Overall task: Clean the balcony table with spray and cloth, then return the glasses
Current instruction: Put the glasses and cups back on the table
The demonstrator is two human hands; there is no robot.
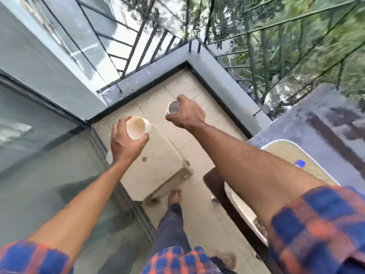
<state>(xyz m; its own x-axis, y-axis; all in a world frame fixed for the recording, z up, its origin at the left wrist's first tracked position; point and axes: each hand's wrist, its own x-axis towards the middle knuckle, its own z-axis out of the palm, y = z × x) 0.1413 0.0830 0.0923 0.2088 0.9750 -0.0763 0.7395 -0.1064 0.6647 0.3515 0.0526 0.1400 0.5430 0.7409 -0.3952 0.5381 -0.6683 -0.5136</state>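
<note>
My left hand (126, 144) grips a white cup-like glass (136, 127) from the side, its open mouth facing the camera, over the far end of a cream plastic stool or small table (158, 161). My right hand (186, 114) holds a second, smaller glass (173, 106) by its rim, out above the floor tiles beyond that stool. Both glasses hang in the air. At the right stands the balcony table (292, 153), with a pale perforated top and a blue object (300, 163) on it. No spray bottle or cloth shows.
A glass sliding door (49, 145) runs along the left. A grey parapet (223, 76) with black railings closes the balcony corner ahead. A dark wooden chair (215, 178) stands below the balcony table. My bare foot (174, 195) is on the tiles beside the stool.
</note>
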